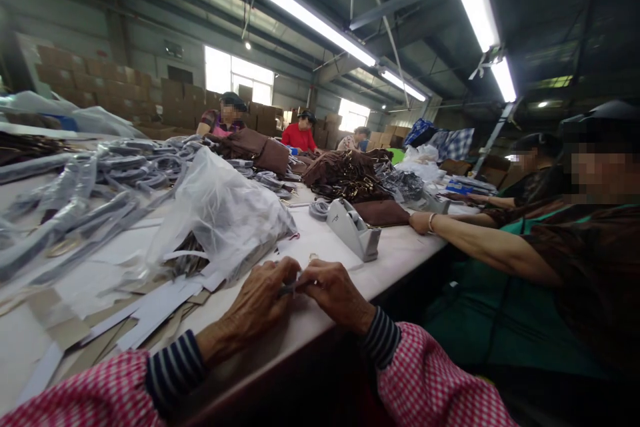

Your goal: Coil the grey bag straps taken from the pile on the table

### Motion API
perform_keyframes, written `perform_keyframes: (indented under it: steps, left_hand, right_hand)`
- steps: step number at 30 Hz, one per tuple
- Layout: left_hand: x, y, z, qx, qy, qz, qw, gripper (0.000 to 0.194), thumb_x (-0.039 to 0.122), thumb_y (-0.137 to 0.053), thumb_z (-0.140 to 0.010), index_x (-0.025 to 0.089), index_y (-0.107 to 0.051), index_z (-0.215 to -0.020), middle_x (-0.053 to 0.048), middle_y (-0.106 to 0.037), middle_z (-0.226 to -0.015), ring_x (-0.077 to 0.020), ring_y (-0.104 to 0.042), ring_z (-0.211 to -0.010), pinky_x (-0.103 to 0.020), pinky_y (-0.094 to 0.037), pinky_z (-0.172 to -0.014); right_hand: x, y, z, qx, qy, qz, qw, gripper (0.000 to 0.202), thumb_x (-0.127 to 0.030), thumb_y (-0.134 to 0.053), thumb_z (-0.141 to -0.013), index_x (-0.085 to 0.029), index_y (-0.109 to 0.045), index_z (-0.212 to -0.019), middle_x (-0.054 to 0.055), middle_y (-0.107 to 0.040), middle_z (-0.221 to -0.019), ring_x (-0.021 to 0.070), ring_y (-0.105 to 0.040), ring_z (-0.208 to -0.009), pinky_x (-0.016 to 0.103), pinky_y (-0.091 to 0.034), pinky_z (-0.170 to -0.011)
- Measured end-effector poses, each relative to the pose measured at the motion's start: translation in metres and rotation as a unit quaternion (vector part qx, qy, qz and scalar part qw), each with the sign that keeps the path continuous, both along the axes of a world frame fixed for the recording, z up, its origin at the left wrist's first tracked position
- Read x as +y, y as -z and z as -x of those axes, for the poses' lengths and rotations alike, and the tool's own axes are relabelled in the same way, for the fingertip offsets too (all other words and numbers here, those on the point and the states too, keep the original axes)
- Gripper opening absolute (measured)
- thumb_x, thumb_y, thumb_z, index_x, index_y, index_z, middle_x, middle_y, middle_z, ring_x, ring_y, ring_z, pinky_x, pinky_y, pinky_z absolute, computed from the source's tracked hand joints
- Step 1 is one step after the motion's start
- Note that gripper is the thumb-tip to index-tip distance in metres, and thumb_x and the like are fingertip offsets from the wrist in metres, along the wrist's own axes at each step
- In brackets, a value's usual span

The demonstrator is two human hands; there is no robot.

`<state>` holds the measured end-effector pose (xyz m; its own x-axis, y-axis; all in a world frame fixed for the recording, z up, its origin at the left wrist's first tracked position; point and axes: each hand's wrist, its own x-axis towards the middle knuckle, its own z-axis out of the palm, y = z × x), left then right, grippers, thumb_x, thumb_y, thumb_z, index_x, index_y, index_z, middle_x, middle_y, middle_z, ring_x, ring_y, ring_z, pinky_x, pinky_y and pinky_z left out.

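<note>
My left hand [263, 297] and my right hand [335, 290] meet above the table's near edge, fingers pinched close together. Between the fingertips is a small, narrow greyish piece [287, 289], mostly covered by the fingers, so its kind is unclear. A bit of gold-coloured metal [313, 257] shows just above the right fingers; whether it belongs to that piece I cannot tell. Just beyond my hands stands a grey tape dispenser [353, 230]. Left of it, a clear plastic bag [220, 207] lies slumped over some dark contents.
Plastic-wrapped grey straps [115, 173] and paper strips [150, 310] cover the left side of the white table [395, 260]. Brown bags with gold metal parts [345, 177] are heaped mid-table. At right, a co-worker's hand [423, 222] touches a brown flat pouch [383, 213]. Others sit beyond.
</note>
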<state>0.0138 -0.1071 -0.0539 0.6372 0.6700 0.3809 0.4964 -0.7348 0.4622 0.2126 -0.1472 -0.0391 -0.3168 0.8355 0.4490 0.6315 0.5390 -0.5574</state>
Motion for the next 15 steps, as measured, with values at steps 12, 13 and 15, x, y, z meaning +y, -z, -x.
perform_keyframes:
  steps: [12, 13, 15]
  left_hand:
    - [0.001, 0.005, -0.004, -0.124, -0.02, 0.099, 0.987, 0.061, 0.02, -0.061, -0.08, 0.024, -0.041, -0.138, -0.003, -0.074, -0.095, -0.0287, -0.068, -0.093, -0.044, -0.046, -0.089]
    - [0.001, 0.005, -0.003, -0.122, -0.027, 0.089, 0.988, 0.057, 0.025, -0.064, -0.083, 0.024, -0.045, -0.136, -0.005, -0.073, -0.097, -0.0296, -0.067, -0.097, -0.045, -0.046, -0.09]
    - [0.001, 0.004, -0.001, -0.074, -0.043, 0.045, 0.995, 0.044, 0.034, -0.069, -0.085, 0.024, -0.057, -0.126, -0.008, -0.071, -0.104, -0.0328, -0.063, -0.104, -0.047, -0.046, -0.09]
  right_hand:
    - [0.036, -0.015, -0.001, 0.095, -0.083, 0.19, 0.974, 0.013, -0.005, -0.071, -0.071, -0.017, -0.076, -0.072, -0.003, -0.067, -0.068, 0.0124, -0.061, -0.06, 0.021, -0.046, -0.06]
    - [0.038, -0.015, -0.001, 0.091, -0.083, 0.182, 0.976, 0.012, -0.005, -0.073, -0.07, -0.017, -0.075, -0.068, -0.002, -0.067, -0.068, 0.0124, -0.061, -0.061, 0.021, -0.046, -0.06]
    - [0.04, -0.013, 0.0, 0.087, -0.074, 0.168, 0.979, 0.012, -0.007, -0.074, -0.069, -0.017, -0.074, -0.065, -0.002, -0.066, -0.069, 0.0125, -0.06, -0.064, 0.021, -0.045, -0.06]
